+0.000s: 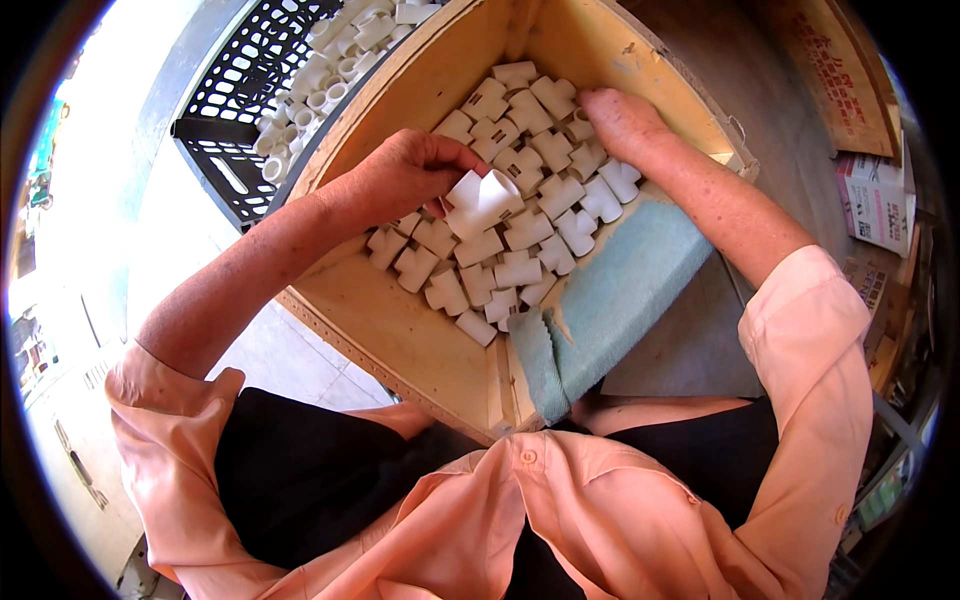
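A white plastic tee pipe fitting [485, 203] is pinched between the thumb and fingers of my left hand [425, 170], held just above a pile of similar fittings [520, 265]. The pile lies in a wooden box [400, 345] that sits between my legs. At the far right of the pile, my right hand [622, 122] reaches down among the fittings with its fingers curled. Its fingertips are hidden, so what it grips does not show. A white fitting [578, 127] lies right against that hand.
Light-blue foam padding [630, 285] covers the box's right near edge, under my right forearm. Beyond the left wall, a black perforated crate [222, 130] holds more white fittings [330, 70]. A white and pink carton [875, 200] and a wooden panel [830, 75] stand at the right.
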Tool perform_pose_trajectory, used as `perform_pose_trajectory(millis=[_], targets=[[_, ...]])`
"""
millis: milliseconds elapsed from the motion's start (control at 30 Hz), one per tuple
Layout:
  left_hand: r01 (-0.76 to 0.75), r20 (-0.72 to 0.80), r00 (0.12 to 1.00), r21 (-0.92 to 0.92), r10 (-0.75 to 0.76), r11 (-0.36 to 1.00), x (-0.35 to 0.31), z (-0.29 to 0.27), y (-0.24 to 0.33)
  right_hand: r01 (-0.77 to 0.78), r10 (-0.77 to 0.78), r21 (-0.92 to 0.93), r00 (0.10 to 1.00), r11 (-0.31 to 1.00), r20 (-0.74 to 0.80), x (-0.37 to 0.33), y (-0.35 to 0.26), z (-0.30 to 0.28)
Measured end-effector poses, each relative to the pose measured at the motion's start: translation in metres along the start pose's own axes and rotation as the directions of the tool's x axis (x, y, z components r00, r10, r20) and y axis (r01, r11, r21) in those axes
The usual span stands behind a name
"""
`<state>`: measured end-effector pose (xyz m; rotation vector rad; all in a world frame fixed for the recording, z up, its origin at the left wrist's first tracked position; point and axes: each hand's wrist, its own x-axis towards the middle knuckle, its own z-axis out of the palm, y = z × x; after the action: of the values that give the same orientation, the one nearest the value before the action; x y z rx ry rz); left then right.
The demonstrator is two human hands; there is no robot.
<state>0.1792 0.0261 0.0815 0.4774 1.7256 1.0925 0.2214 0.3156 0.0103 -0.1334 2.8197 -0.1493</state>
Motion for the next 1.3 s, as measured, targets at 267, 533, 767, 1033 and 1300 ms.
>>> perform_pose_trajectory(millis=[267, 533, 767, 1033, 1300], targets=[[0.018, 0.051, 0.998, 0.024, -0.019, 1.000, 0.000, 0.001, -0.009, -0.042, 0.035, 0.127, 0.998, 0.991, 0.058, 0.002, 0.006, 0.006], [0.038, 0.051, 0.998, 0.043, -0.040, 0.998, 0.000, 0.001, -0.010, -0.180, 0.142, 0.236, 0.975, 0.955, 0.170, -0.001, -0.007, -0.013], [0.043, 0.062, 0.997, 0.037, -0.045, 0.998, 0.003, 0.001, -0.011, -0.057, 0.029, 0.115, 0.973, 0.992, 0.228, 0.011, -0.001, -0.005], [0.054, 0.072, 0.996, 0.056, -0.058, 0.997, 0.005, 0.002, -0.013, -0.063, 0.026, 0.196, 0.982, 0.979, 0.186, 0.005, 0.013, -0.001], [0.088, 0.054, 0.994, 0.050, -0.091, 0.995, 0.006, 0.005, -0.012, 0.017, -0.030, 0.057, 0.967, 0.998, 0.252, 0.006, 0.005, -0.007]])
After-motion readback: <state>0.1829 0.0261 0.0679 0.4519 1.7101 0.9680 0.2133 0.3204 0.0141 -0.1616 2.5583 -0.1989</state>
